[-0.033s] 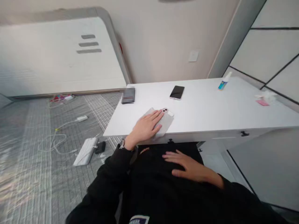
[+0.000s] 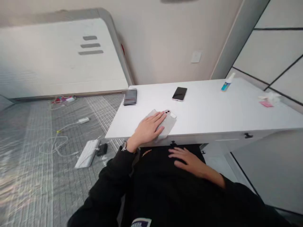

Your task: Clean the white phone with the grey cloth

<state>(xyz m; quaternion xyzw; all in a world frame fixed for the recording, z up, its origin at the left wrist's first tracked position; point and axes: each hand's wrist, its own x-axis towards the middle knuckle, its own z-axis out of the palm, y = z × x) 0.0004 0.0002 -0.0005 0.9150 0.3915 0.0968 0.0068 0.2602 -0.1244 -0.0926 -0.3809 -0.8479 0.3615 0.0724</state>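
My left hand [image 2: 148, 130] lies flat, fingers stretched, on a light grey cloth [image 2: 168, 125] near the front edge of the white table [image 2: 213, 110]. The cloth covers a pale phone [image 2: 169, 113] lying face down; only its camera corner shows. My right hand [image 2: 188, 160] rests open, fingers spread, on the black clothing over my lap, just below the table edge. It holds nothing. A second phone [image 2: 179, 93] with a dark screen lies face up farther back on the table.
A small blue and white bottle [image 2: 226, 84] and a pink and white item [image 2: 267, 101] sit at the table's far right. A blurred dark object [image 2: 130, 96] lies at its left corner. On the floor left are a white power strip [image 2: 87, 153], cables and a white panel [image 2: 59, 56].
My right hand has slid a little up my lap toward the table edge. The left hand and the cloth stay where they were.
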